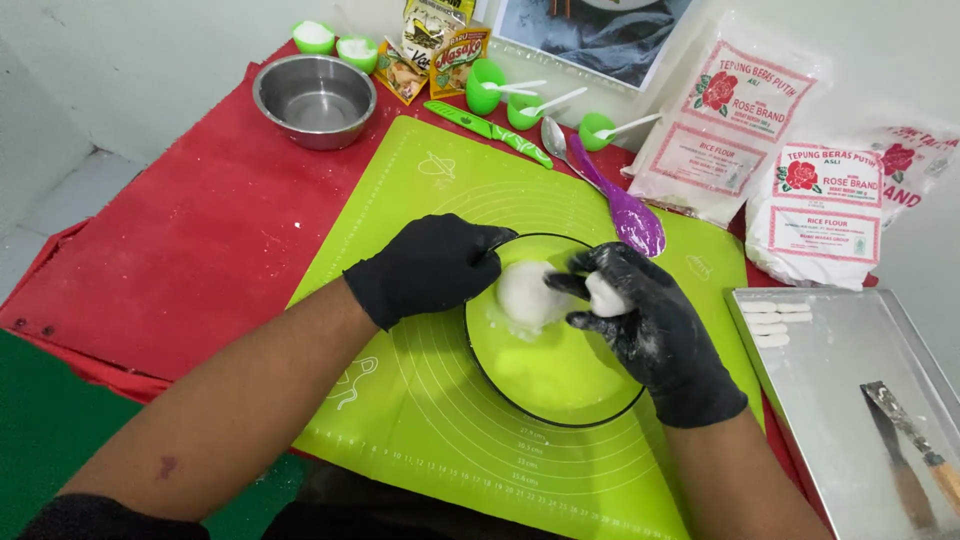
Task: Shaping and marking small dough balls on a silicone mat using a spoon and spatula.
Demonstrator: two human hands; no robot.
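A clear glass bowl (560, 395) stands on a lime-green silicone mat (420, 210). Inside it lies a lump of white dough (525, 292). My left hand (430, 265), in a black glove, rests on the bowl's left rim and touches the lump. My right hand (650, 320), also in a black glove dusted with flour, pinches a small piece of white dough (606, 297) just right of the lump.
A steel bowl (314, 98), small green cups (485, 85) with white spoons, a green knife (488, 128), a purple spoon (625, 208) and sachets sit at the back. Two flour bags (720, 125) lie right. A metal tray (850, 380) holds dough sticks (775, 322) and a scraper (915, 440).
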